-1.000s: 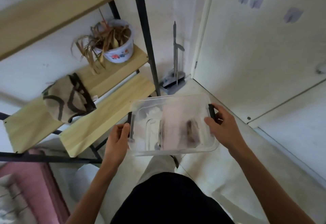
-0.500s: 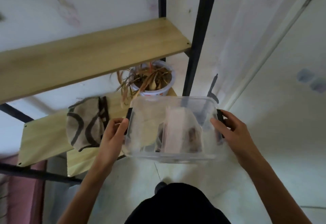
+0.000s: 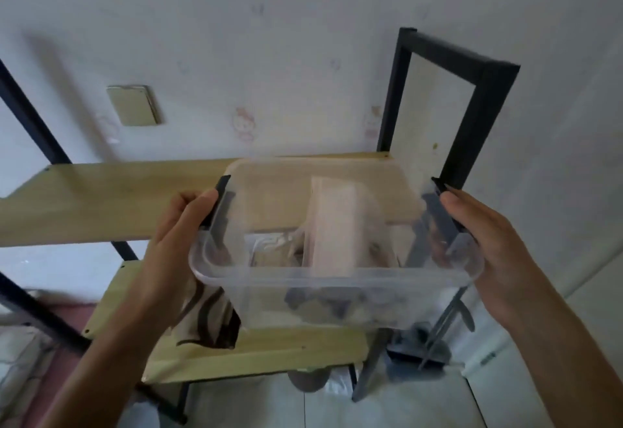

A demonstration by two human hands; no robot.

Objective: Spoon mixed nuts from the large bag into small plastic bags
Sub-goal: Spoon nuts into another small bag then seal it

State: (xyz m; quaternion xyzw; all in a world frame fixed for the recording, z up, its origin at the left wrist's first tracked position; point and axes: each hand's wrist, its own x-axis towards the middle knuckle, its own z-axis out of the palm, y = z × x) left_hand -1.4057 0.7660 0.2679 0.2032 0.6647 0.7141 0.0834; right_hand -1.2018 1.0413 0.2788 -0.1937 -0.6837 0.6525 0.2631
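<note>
I hold a clear plastic storage box (image 3: pixel 263 279) with black side latches up in front of a shelf unit. My left hand (image 3: pixel 175 235) grips its left end at the latch, and my right hand (image 3: pixel 488 245) grips its right end. Inside the box stands a pale pinkish bag (image 3: pixel 337 225), with dark and whitish contents blurred around its base. The box sits level with the top wooden shelf (image 3: pixel 101 198), its far side over the shelf's right part. No spoon or small bags can be made out.
The shelf unit has a black metal frame (image 3: pixel 478 117) and a lower wooden shelf (image 3: pixel 256 357) bearing a beige cloth with dark stripes (image 3: pixel 205 319). A wall with a switch plate (image 3: pixel 133 105) lies behind. A dark dustpan (image 3: pixel 418 350) stands on the tiled floor at right.
Both hands have lifted the box from low by the bottom shelves up to the top shelf. My view has tilted upward with it, and the potted plant has gone out of sight.
</note>
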